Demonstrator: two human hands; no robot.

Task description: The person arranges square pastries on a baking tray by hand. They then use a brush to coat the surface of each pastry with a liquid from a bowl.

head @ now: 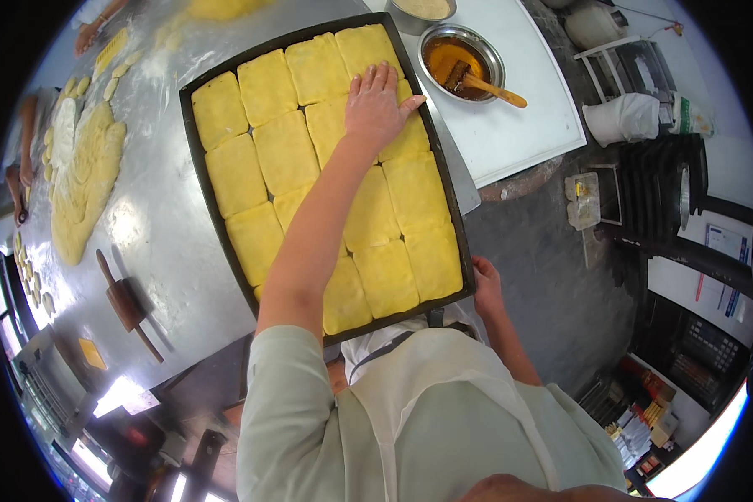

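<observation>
A large black baking tray lies before me, its near edge close to my apron. Rows of flat, roughly square yellow dough pieces fill it, set edge to edge with small gaps at some corners. My left hand rests palm down on the pieces at the upper right of the tray, thumb spread towards the rim, holding nothing. At the tray's lower right side, my right hand grips the rim; some of its fingers are hidden.
A steel bowl of amber liquid with a wooden-handled brush stands on a white board, beside a bowl of pale grains. A rolling pin, scraper and dough mass lie left. Other people's hands work at the far left.
</observation>
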